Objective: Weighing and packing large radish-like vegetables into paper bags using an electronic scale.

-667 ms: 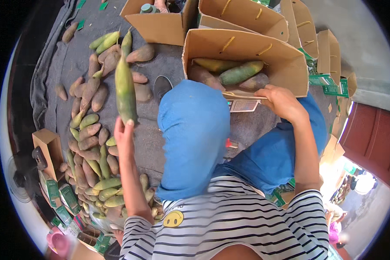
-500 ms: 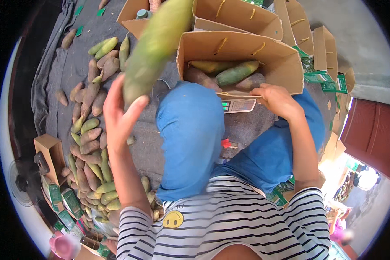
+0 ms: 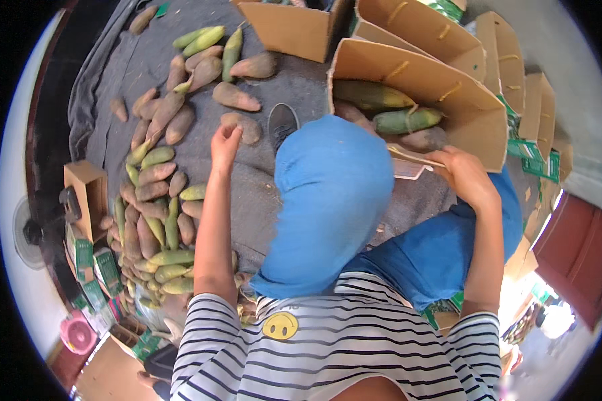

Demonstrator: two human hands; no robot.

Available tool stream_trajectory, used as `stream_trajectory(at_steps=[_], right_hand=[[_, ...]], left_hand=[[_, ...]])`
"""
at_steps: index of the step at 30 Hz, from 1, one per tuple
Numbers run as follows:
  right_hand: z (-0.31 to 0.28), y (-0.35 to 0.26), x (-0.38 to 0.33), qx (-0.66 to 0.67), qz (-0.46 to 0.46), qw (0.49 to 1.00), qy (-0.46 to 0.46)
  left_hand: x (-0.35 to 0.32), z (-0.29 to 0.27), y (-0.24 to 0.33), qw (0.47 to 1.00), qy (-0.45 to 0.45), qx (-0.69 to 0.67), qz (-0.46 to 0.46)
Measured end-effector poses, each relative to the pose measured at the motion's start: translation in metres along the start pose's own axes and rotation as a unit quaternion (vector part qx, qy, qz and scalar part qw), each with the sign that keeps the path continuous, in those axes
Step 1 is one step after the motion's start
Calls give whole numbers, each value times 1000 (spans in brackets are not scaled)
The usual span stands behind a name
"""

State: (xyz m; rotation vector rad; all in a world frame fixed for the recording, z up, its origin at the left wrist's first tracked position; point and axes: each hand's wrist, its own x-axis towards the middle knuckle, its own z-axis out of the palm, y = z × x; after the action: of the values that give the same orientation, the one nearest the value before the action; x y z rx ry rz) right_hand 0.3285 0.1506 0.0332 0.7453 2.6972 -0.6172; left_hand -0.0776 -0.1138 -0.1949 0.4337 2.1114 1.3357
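Observation:
My left hand (image 3: 225, 146) is closed, thumb and fingertips drawn together over the left end of a brownish radish (image 3: 250, 129) lying on the dark cloth. Whether the fingertips grip anything is hidden. Two more pinkish-brown radishes, one of them nearer (image 3: 236, 97), lie beyond it. My right hand (image 3: 467, 172) grips the near edge of an open cardboard box (image 3: 478, 127) with yellow cord handles. Inside the box rest a thick green radish (image 3: 371, 95), a second green radish (image 3: 408, 121) and brownish ones. My blue-trousered knee (image 3: 334, 194) rises between my hands.
A long heap of green and brown radishes (image 3: 155, 190) spreads along the left of the cloth (image 3: 247, 190). More open cardboard boxes (image 3: 421, 30) stand beyond and to the right. My dark shoe (image 3: 284, 123) sits beside the knee. A pink basin (image 3: 78, 334) is at lower left.
The large green radish is out of my left hand, which has closed over a brownish radish on the cloth. My right hand stays on the box edge. The view has shifted left.

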Motion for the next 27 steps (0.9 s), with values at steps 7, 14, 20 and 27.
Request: stream_trajectory(at_steps=[7,14,20,27], right_hand=[[-11,-16,8,7,42,999,-31],[-10,-17,9,10,57,998,-35],[-9,-16,9,23,41,999,-25],[-9,-9,8,5,30,999,-32]], left_hand=[[-1,16,-83,961,98,-37,-255],[32,54,-88,917,119,-112,-363],[45,58,-95,884,195,-207,-370],[-10,12,-78,845,9,-385,-370]])
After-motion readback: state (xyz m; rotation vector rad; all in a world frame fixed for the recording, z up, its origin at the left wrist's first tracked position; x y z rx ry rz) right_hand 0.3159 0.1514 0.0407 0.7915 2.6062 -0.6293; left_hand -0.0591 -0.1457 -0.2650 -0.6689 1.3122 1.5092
